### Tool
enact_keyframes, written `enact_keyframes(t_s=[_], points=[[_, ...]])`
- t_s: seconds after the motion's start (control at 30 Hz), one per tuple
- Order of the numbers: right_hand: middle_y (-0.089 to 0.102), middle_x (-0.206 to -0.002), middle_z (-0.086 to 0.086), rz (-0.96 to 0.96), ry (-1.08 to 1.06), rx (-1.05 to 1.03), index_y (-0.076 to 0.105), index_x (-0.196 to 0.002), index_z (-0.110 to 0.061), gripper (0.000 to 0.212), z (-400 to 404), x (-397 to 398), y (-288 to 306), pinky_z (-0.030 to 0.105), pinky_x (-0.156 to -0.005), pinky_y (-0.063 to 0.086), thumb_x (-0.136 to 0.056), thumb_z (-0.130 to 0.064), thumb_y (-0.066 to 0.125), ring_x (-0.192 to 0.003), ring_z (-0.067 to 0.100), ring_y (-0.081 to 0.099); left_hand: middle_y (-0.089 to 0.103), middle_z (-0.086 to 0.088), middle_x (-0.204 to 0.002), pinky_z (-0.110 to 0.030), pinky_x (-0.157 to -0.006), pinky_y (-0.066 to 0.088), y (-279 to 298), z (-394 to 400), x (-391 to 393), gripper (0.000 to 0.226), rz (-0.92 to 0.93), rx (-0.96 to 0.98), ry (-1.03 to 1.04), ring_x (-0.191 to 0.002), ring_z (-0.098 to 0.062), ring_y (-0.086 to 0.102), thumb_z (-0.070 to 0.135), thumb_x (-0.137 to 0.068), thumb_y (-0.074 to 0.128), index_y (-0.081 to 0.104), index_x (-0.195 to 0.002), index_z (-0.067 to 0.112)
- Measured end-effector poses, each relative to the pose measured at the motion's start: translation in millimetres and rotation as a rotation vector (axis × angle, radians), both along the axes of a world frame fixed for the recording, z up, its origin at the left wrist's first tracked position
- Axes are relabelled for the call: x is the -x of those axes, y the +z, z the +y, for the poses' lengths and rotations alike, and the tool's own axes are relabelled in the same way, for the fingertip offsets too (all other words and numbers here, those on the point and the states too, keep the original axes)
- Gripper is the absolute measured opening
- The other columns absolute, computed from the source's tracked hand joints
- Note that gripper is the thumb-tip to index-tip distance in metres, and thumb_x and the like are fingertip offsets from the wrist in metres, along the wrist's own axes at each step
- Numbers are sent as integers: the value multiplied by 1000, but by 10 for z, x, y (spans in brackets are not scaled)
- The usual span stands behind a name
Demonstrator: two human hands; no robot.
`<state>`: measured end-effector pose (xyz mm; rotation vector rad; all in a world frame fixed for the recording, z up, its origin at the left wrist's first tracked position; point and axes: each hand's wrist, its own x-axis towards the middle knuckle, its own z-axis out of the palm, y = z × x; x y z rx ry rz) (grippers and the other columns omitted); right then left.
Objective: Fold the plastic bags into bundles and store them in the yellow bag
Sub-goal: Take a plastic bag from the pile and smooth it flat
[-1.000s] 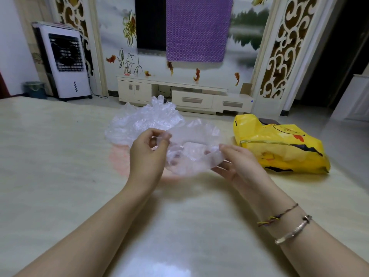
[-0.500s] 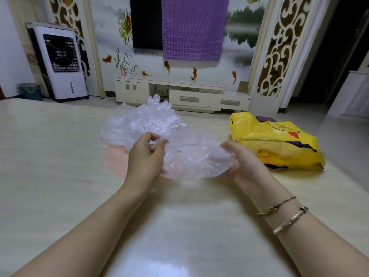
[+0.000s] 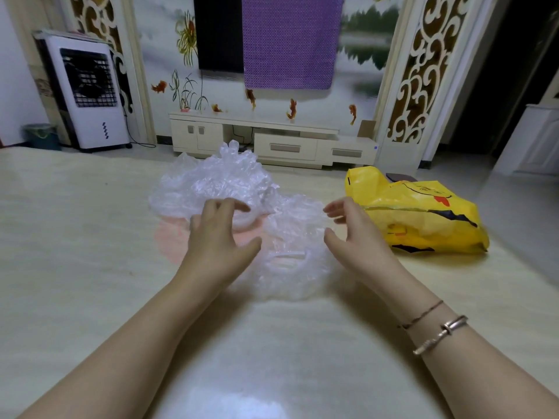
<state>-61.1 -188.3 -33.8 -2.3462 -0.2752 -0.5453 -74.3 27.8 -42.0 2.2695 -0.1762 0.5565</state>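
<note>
A clear crinkled plastic bag (image 3: 292, 252) lies spread on the table between my hands. My left hand (image 3: 217, 237) hovers at its left edge with fingers spread and holds nothing. My right hand (image 3: 352, 234) hovers at its right edge, fingers loosely extended, also holding nothing. Behind them sits a pile of several clear plastic bags (image 3: 211, 186). The yellow bag (image 3: 423, 216) with a cartoon print lies on its side to the right, its mouth facing left.
The pale glossy table (image 3: 75, 252) stretches wide to the left and toward me. A pink round mark (image 3: 172, 240) shows under the pile. Beyond the table are a white TV cabinet (image 3: 272, 140) and a white air cooler (image 3: 87, 92).
Both hands let go of the clear bag, which now lies on the table. The fingers opened and the hands drew slightly apart.
</note>
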Motion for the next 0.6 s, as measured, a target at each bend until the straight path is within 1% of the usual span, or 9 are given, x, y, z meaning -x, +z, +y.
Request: enact_keyframes(t_s=[0.07,0.13,0.17,0.23,0.33,0.37,0.43,0.53,0.6], points=[[58,-118,-8,-46,119,114,55,-117,-18,26,39,80,33,8,-88,35,-93,-10,50,-111,5,50,48,21,-120,-15,-89,35,64,-33,37,32,-137,131,-170,-118,-8,42,28,-82,60,56,-113,36],[59,-125,-9,8,188,236,53,-125,-21,30,86,130,17,20,-98,39,-97,-15,46,-119,7,51,54,21,-124,-9,-97,33,34,-51,58,34,-166,62,-319,-120,0,45,28,-86,52,58,-119,35],[57,-131,-8,77,207,298,48,-132,-23,34,95,152,12,25,-100,39,-99,-19,44,-123,10,50,54,17,-130,-13,-102,31,-10,-60,55,36,-111,-29,-361,-125,-1,44,30,-91,51,55,-127,32],[49,-142,-1,268,251,438,33,-145,-21,45,83,168,1,24,-100,35,-101,-27,40,-129,15,45,46,7,-146,-21,-109,27,-120,-70,31,48,50,-301,-385,-135,-8,38,41,-97,47,44,-142,24],[12,-161,-2,505,314,627,6,-153,-17,64,-20,161,12,26,-116,14,-102,-40,36,-147,13,10,13,5,-162,-31,-120,9,-180,-78,20,64,242,-636,-380,-149,-12,10,54,-98,34,20,-153,23],[0,-162,-7,562,309,656,-2,-154,-18,72,-67,168,26,29,-119,6,-100,-46,36,-148,10,-1,4,8,-162,-34,-121,3,-177,-76,25,70,287,-678,-377,-149,-10,2,59,-96,31,12,-154,25],[-12,-160,-13,629,294,691,-11,-153,-23,81,-148,171,59,33,-120,-1,-97,-54,39,-146,6,-11,-7,11,-161,-37,-121,-5,-161,-64,37,84,344,-713,-376,-148,-8,-8,70,-89,28,2,-155,28],[-15,-158,-19,661,293,726,-12,-152,-28,88,-206,197,97,34,-120,-3,-92,-61,42,-145,3,-13,-13,14,-160,-39,-120,-9,-138,-61,68,101,381,-732,-387,-147,-7,-13,84,-73,22,-4,-155,30],[-14,-157,-21,646,294,717,-9,-153,-30,94,-224,216,121,33,-121,-3,-87,-66,46,-145,1,-13,-12,14,-160,-39,-120,-9,-122,-56,79,106,372,-718,-395,-147,-7,-13,86,-67,21,-2,-155,31]])
